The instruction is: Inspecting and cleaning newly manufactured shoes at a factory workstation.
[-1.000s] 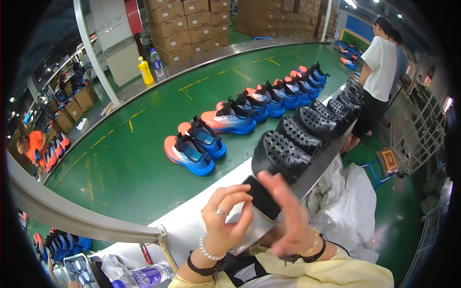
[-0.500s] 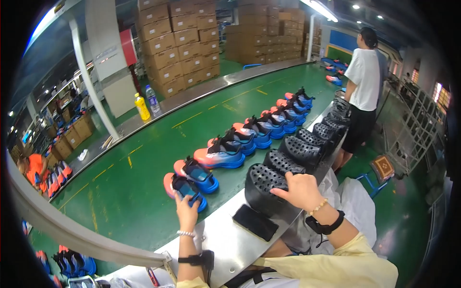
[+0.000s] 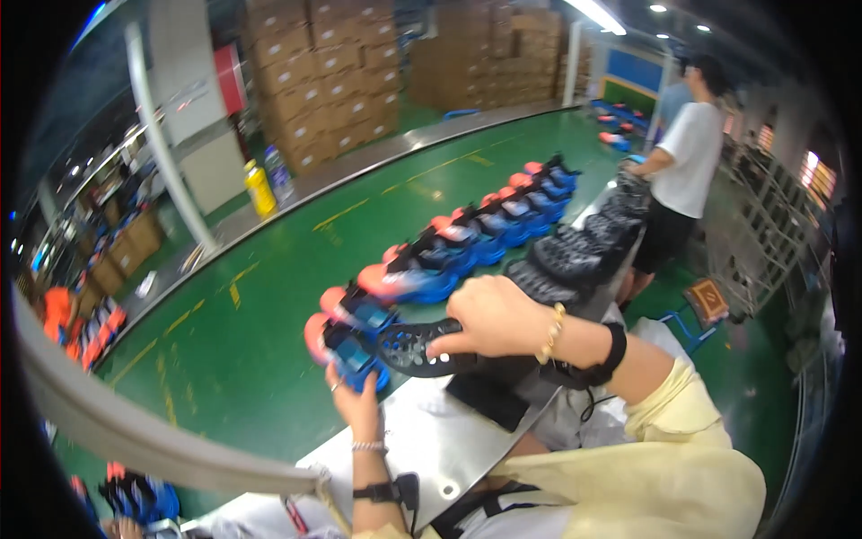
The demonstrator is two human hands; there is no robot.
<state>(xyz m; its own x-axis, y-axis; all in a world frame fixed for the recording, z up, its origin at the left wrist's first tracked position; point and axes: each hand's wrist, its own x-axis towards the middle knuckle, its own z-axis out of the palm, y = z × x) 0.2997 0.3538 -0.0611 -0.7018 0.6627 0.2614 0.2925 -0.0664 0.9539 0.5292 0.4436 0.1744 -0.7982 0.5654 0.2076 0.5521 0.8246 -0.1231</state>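
Note:
My left hand [image 3: 356, 404] grips the heel of the nearest running sneaker [image 3: 325, 346], coral at the toe and blue at the sole, its fingers on either side. A second sneaker [image 3: 346, 301] of the same kind stands just beyond it. My right hand [image 3: 498, 319] is closed on a thin black perforated insole [image 3: 409, 346], held out level over the heels of these two sneakers. Thumb and fingers pinch its near end. More black perforated pieces [image 3: 575, 256] stand in a blurred row along the metal ledge, partly hidden behind my right hand.
A black phone [image 3: 489, 402] lies on the metal ledge [image 3: 413, 440]. Several sneakers [image 3: 485, 238] line the green belt [image 3: 269, 332]. Two bottles [image 3: 260, 190] stand on the far edge. A co-worker [image 3: 687, 162] stands at the right. A curved pale bar [image 3: 153, 431] crosses the lower left.
My right hand has lifted the black insole off the stack and carried it left to the nearest sneakers. My left hand has shifted slightly at the sneaker's heel. The co-worker has turned and reached forward.

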